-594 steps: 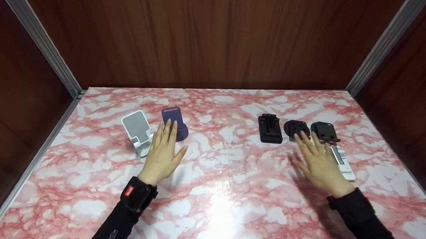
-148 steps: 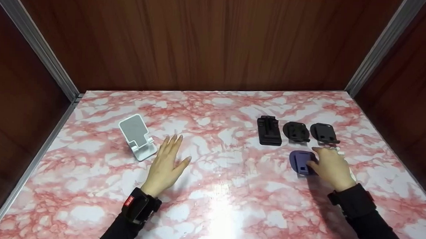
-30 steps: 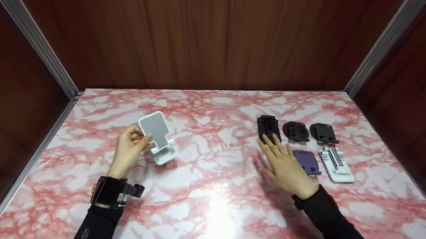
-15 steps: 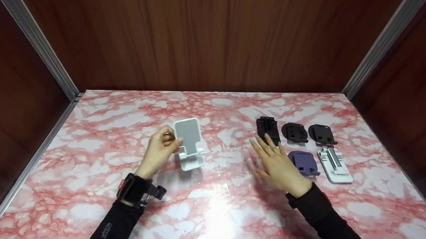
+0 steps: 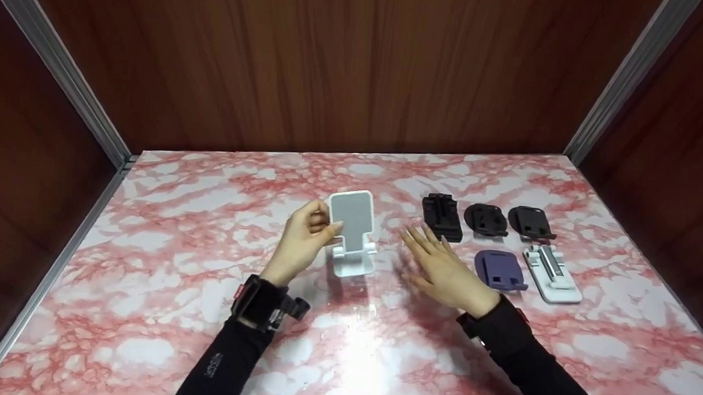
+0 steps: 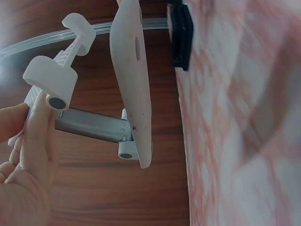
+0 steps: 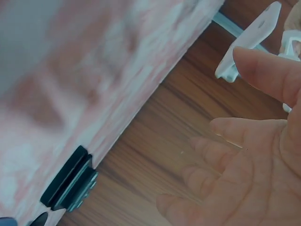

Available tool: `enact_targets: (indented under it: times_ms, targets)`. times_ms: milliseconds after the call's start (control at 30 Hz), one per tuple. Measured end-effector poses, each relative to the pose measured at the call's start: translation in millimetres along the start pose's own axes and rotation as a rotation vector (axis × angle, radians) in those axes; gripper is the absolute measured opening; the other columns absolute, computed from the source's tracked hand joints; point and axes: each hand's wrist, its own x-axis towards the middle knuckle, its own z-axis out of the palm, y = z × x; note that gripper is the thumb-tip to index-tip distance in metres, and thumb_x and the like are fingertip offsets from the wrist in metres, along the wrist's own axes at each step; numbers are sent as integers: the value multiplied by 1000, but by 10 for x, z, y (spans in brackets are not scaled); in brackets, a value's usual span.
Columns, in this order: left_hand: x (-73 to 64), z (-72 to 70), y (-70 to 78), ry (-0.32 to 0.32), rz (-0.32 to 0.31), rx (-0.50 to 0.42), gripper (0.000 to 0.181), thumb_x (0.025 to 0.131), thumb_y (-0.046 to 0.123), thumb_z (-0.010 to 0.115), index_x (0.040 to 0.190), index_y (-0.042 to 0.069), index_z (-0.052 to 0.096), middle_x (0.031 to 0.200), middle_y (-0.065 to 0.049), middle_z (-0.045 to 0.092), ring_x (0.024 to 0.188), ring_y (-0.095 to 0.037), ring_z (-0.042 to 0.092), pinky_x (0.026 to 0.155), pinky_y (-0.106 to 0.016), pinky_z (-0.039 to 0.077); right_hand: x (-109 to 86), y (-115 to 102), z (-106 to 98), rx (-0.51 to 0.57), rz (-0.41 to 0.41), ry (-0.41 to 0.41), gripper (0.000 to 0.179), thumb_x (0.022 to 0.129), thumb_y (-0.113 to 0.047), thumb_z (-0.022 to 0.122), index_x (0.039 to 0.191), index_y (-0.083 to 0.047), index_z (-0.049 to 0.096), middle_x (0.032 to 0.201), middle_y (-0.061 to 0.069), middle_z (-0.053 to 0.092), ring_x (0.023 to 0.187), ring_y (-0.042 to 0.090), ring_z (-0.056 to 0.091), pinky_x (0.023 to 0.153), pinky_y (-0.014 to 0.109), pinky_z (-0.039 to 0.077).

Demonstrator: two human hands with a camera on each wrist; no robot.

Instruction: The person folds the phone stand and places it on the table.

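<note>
My left hand (image 5: 301, 237) pinches the left edge of a white phone stand (image 5: 351, 218) with a grey pad, thumb in front and fingers behind. The stand is unfolded and held above the table, its base clear of the surface in the left wrist view, where a metal arm (image 6: 91, 125) joins plate and base. To the right, my right hand (image 5: 447, 275) hovers with fingers spread, holding nothing. Just beyond its fingertips lies a folded black rectangular stand (image 5: 442, 217). Beside that hand rests a folded purple phone stand (image 5: 500, 270).
Two round black folded stands (image 5: 486, 219) lie at the back right. A folded white stand (image 5: 552, 274) is right of the purple one. Wooden panels (image 5: 358, 71) wall the marbled table (image 5: 162, 242) at the back and both sides.
My left hand has carried the white stand rightward to the table's middle. The right hand drifted slightly left. Earlier, the purple stand went from the left side, unfolded, to the right, folded.
</note>
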Motion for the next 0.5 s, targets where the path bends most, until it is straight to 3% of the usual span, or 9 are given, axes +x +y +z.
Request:
enact_targets:
  times_ms: [267, 500]
  targets:
    - [30, 161, 29, -48, 19, 1, 17, 87, 2, 60, 88, -3, 44, 90, -19, 65, 78, -17, 65, 73, -37, 59, 71, -100, -45, 31, -36, -14, 77, 86, -20, 63, 148, -9, 18, 153, 13, 19, 142, 36, 10, 114, 57, 11]
    - [32, 201, 0, -70, 17, 12, 16, 86, 2, 61, 89, -4, 45, 85, -16, 63, 76, -17, 64, 72, -37, 59, 70, -88, -45, 76, -45, -12, 64, 91, -13, 54, 146, -5, 22, 152, 15, 21, 142, 37, 13, 114, 57, 14]
